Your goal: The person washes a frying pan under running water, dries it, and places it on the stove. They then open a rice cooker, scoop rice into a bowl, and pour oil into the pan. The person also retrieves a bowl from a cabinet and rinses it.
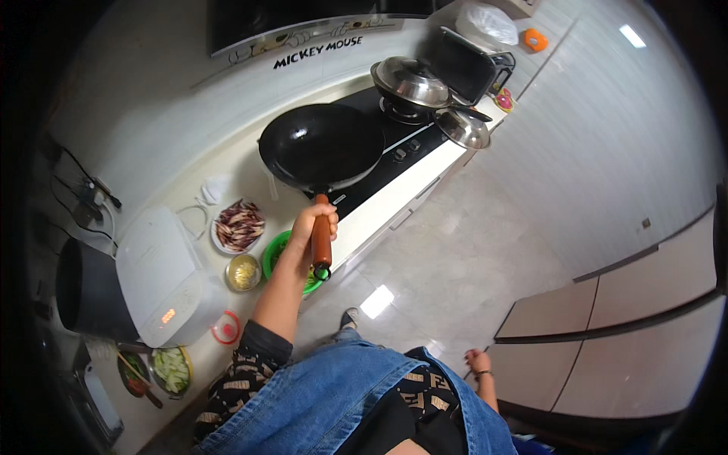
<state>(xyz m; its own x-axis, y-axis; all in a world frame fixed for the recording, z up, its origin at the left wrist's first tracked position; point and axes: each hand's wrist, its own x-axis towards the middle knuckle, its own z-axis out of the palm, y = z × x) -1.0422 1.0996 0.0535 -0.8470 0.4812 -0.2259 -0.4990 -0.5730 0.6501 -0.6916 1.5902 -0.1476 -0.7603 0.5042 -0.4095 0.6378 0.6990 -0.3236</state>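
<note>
My left hand (313, 224) is wrapped around the reddish-brown wooden handle (322, 244) of a black wok (321, 148). The wok's dark inside faces me, with a bright reflection on it. It covers the left part of the black gas cooktop (364, 190); whether it rests there or is held above cannot be told. Under my left forearm sits a green plastic basin (273, 250) with green vegetables, partly hidden. Down at my right side hangs my right hand (479, 361), away from the counter, its fingers loosely curled and too small to read clearly.
A lidded pan (412, 82) stands on the far burner, beside a metal lid (463, 129). Along the counter are a plate of purple-streaked strips (239, 226), a bowl of chopped pale pieces (244, 273), a white rice cooker (165, 278) and a bowl of cut greens (170, 369). Cabinets (625, 341) stand right.
</note>
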